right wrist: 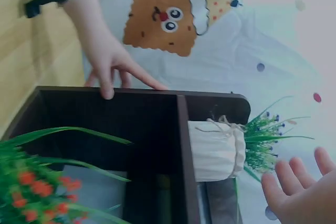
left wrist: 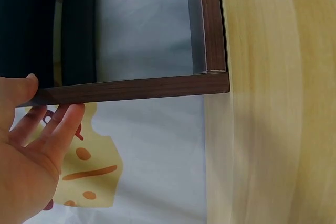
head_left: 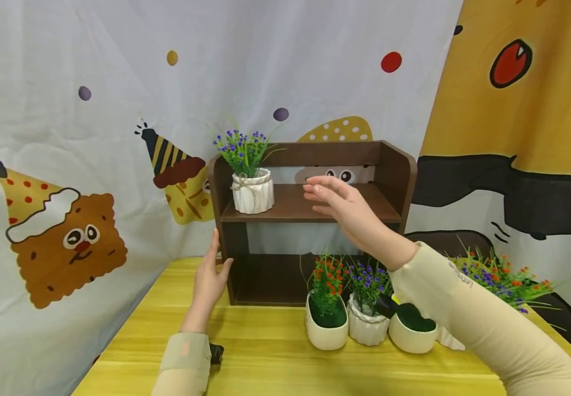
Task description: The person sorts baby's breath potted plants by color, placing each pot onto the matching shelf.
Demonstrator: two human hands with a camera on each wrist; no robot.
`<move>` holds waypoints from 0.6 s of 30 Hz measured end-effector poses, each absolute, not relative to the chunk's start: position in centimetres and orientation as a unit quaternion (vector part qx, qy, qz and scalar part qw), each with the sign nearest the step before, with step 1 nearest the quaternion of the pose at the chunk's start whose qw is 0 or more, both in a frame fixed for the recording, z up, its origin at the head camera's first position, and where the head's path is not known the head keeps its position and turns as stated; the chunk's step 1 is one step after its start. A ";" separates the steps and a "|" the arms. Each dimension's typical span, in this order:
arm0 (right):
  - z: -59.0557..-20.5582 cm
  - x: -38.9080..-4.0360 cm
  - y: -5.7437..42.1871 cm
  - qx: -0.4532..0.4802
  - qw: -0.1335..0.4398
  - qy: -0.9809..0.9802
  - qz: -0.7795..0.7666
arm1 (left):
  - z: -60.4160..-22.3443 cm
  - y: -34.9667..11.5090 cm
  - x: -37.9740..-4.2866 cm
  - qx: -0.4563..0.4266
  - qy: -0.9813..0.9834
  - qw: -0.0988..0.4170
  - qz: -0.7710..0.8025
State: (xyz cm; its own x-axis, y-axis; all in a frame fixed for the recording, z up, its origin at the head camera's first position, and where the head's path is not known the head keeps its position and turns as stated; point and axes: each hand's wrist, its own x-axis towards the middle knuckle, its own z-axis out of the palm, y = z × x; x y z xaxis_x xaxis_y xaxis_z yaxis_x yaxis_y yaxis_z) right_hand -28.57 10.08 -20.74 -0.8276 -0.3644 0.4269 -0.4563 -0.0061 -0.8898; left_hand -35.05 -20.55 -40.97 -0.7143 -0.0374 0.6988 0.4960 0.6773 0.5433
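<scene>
A dark brown two-tier shelf (head_left: 310,220) stands on the wooden table. At its left side panel (left wrist: 131,88), my left hand (head_left: 209,278) holds on, thumb on the inner face and fingers along the outside. A white ribbed pot (head_left: 253,193) tied with twine sits at the left end of the upper tier, with purple flowers (head_left: 242,149) and green blades rising from it. My right hand (head_left: 347,209) hovers in front of the upper tier, right of that pot, fingers slightly bent and holding nothing. In the right wrist view, its fingertips (right wrist: 286,174) appear close to the flowers.
Before the shelf's lower right stand a cream pot (head_left: 327,335) with red flowers, a white pot (head_left: 368,329) with purple flowers and another cream pot (head_left: 411,338). More flowers (head_left: 505,280) are behind my right forearm. A printed curtain (head_left: 285,66) hangs behind.
</scene>
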 end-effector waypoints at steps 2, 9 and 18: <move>-21.5 -27.6 11.0 0.301 0.027 -0.718 0.627 | -40.9 -20.5 -35.0 -0.137 -0.845 0.351 -0.379; -25.2 -24.3 14.1 0.314 0.000 -0.753 0.578 | -40.8 -20.5 -34.9 -0.138 -0.845 0.342 -0.386; -29.5 -20.5 17.4 0.305 -0.047 -0.767 0.563 | -40.8 -20.5 -35.1 -0.132 -0.847 0.329 -0.396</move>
